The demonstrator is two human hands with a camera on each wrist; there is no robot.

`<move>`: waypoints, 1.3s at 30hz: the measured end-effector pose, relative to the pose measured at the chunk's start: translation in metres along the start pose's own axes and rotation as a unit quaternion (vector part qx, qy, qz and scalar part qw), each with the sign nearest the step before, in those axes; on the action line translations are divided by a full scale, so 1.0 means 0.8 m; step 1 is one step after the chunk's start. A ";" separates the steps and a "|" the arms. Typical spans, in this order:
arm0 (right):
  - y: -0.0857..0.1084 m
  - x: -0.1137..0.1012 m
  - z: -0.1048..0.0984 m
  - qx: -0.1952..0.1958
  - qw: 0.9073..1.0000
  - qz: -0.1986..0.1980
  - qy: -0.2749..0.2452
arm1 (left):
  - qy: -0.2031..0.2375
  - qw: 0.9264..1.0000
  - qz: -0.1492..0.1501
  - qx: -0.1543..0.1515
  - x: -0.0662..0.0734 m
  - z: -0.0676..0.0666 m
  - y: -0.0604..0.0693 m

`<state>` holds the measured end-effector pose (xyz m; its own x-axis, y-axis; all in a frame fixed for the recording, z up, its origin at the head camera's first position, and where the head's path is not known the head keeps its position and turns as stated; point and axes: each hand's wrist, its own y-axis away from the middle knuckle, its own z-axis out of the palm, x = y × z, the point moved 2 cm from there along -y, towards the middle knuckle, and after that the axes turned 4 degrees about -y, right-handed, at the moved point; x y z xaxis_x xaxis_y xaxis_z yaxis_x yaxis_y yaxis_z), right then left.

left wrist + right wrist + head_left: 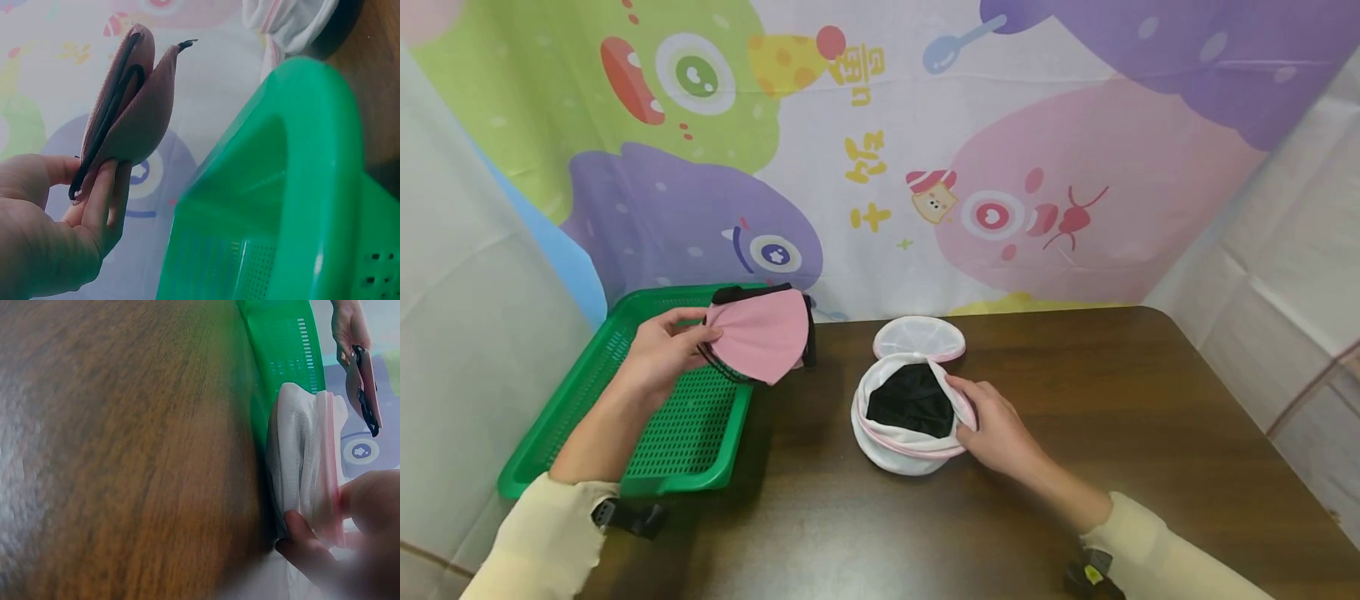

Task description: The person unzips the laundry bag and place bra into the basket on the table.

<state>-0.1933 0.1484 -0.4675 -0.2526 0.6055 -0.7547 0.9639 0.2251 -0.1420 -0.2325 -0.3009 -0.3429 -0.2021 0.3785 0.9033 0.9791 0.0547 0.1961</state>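
In the head view my left hand (658,354) pinches a folded pink cup-shaped cloth piece with black straps (760,333) above the far part of a green basket (741,425). Its layers and a looped black cord show edge-on in the left wrist view; whether it is a bra or a mask I cannot tell. A round white mesh laundry bag with pink trim (902,460) stands on the table, its lid (917,336) folded back. Black cloth (913,400) lies inside. At the bag's right rim, my right hand (996,425) grips the edge between thumb and fingers.
The green basket stands left of the bag on a dark brown wooden table (1075,375). Behind the table hangs a cartoon-printed cloth (880,250), and pale fabric walls (1285,250) close in the sides.
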 end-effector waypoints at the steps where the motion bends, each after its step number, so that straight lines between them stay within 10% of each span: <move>1: 0.000 0.000 0.000 0.000 1.000 0.001 -0.001 | 0.003 1.000 -0.001 0.001 -0.001 -0.003 -0.001; 26: 0.002 -0.009 -0.004 -0.018 0.999 0.033 0.000 | 0.127 0.989 -0.027 0.069 -0.008 -0.031 -0.002; 33: -0.011 0.032 0.011 -0.004 1.000 0.001 0.007 | 0.155 0.984 -0.045 0.073 -0.013 -0.037 -0.006; 39: -0.001 -0.007 -0.002 -0.014 1.000 0.027 0.004 | 0.167 0.982 -0.044 0.076 -0.019 -0.041 -0.008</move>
<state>-0.1928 0.1459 -0.4617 -0.2008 0.6239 -0.7553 0.9735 0.2134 -0.0825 -0.2367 -0.3376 -0.3456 -0.2579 0.0437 0.9652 0.9447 0.2208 0.2424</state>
